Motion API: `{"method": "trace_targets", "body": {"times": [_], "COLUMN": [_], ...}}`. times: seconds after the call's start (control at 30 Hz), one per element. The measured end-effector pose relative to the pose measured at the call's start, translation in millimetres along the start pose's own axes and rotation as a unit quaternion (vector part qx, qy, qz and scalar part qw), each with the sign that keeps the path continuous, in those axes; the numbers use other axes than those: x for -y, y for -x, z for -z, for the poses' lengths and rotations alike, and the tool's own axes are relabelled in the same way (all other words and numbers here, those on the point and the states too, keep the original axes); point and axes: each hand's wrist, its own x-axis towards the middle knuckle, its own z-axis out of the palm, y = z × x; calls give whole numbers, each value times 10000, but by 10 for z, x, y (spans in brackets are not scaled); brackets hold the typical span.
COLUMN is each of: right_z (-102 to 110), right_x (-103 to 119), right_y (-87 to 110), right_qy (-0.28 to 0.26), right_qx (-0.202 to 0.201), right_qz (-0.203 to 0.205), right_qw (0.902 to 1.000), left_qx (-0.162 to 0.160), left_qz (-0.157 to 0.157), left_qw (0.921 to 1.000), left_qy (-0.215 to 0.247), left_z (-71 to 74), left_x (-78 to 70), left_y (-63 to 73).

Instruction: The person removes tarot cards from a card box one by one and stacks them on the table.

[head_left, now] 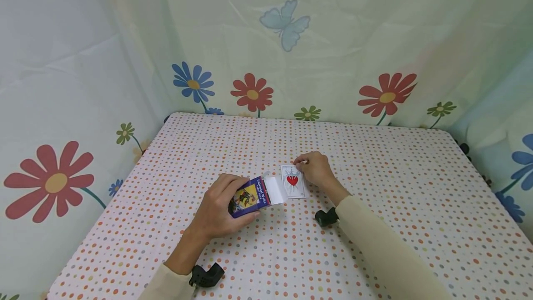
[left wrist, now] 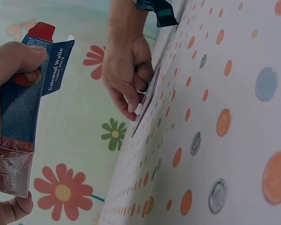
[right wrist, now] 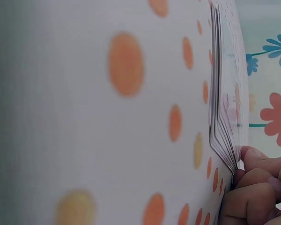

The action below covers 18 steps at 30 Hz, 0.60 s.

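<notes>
My left hand point(head_left: 218, 205) grips a purple tarot deck box point(head_left: 245, 196), thumb on one side and fingers on the other. The box's white-lined flap point(head_left: 275, 190) stands open toward the cards; its inside is hidden. Just right of it, a small stack of tarot cards point(head_left: 293, 190) lies on the table, the top one showing a red heart pierced by swords. My right hand point(head_left: 317, 168) pinches the stack's far right corner between thumb and curled fingers. In the right wrist view, several card edges point(right wrist: 217, 84) bend up slightly toward those fingers.
A white tablecloth point(head_left: 366, 179) with coloured dots covers the table. Patterned curtains point(head_left: 333, 54) with flowers and a butterfly stand behind and at both sides. A black device sits at each wrist, the left one point(head_left: 207, 275) and the right one point(head_left: 326, 217).
</notes>
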Motion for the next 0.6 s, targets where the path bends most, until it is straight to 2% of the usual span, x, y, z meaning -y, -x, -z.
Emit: {"method": "trace_targets", "body": {"times": [0.6], "right_z": [-36], "right_x": [-49], "right_y": [96], "right_qy": [41], "right_qx": [-171], "right_qz": [198], "right_qw": [9996], "left_qx": [10], "left_qz": [1], "left_qw": [10000], "left_qy": [-14], "left_z": [4], "left_x": [0], "left_y": [2]}}
